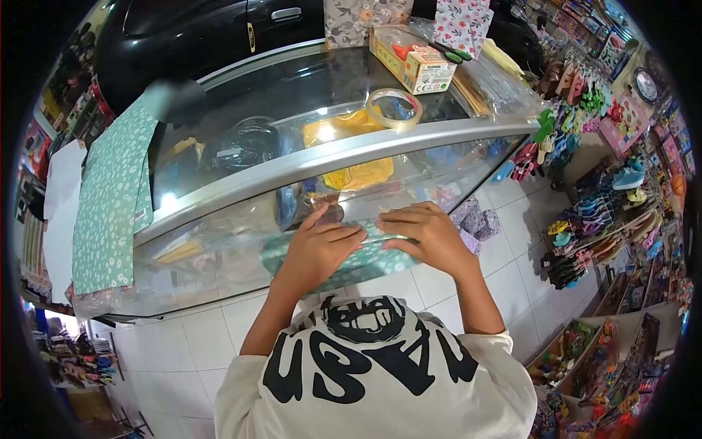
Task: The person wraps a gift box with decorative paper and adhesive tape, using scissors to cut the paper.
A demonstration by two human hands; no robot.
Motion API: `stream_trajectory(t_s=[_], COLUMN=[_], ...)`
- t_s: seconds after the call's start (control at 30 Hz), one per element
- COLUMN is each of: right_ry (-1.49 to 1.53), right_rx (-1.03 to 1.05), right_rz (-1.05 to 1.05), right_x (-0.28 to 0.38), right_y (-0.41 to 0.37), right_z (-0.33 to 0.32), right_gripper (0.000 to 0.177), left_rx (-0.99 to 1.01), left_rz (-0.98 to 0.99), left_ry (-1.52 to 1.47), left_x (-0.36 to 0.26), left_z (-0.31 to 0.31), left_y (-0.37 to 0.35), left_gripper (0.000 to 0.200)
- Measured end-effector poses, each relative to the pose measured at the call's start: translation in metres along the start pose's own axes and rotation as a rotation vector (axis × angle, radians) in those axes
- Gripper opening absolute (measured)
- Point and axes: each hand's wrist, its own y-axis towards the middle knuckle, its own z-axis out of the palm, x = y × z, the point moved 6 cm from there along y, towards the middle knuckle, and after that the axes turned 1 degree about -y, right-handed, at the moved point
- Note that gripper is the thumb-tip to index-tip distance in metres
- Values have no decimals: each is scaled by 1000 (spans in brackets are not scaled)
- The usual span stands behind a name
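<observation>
A piece of green paper with white flowers (358, 272) hangs in front of my body, beside the glass front of the display case. My left hand (318, 252) lies over its upper edge, fingers pointing right and pressed on a folded strip. Opposite it, my right hand (423, 233) pinches the same edge, with the fingers on top and the thumb below. The two hands are a short gap apart. Part of the paper is hidden behind my hands and shirt.
On the glass display case (292, 162) are a roll of clear tape (395, 110), a toy box (414, 62) and green-handled scissors (452, 53). A green floral sheet (110, 212) drapes over its left end. Hanging goods (578, 88) line the right side.
</observation>
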Motion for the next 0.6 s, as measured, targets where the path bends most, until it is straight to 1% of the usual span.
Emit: stream_trajectory(t_s=[0.07, 0.17, 0.27, 0.37, 0.47, 0.57, 0.6], right_ry=[7, 57, 108, 164, 245, 348, 370], right_rx=[0, 5, -2, -4, 17, 136, 105], right_rz=[2, 5, 27, 26, 3, 116, 94], right_x=[-4, -9, -7, -8, -22, -35, -33], right_y=[-10, -25, -35, -51, -70, -90, -93], right_z=[-8, -9, -7, -10, -20, -8, -10], right_gripper=[27, 27, 27, 26, 25, 25, 25], left_rx=[15, 108, 8, -6, -33, 53, 60], left_rz=[13, -36, -81, -47, -49, -72, -81], left_ry=[23, -31, -34, -135, -108, -91, -90], left_x=[1, -12, -30, -35, -40, -54, -57], left_z=[1, 0, 3, 26, 33, 42, 43], left_y=[-6, -8, -7, -20, -30, -36, -37], left_gripper=[23, 21, 17, 18, 19, 19, 19])
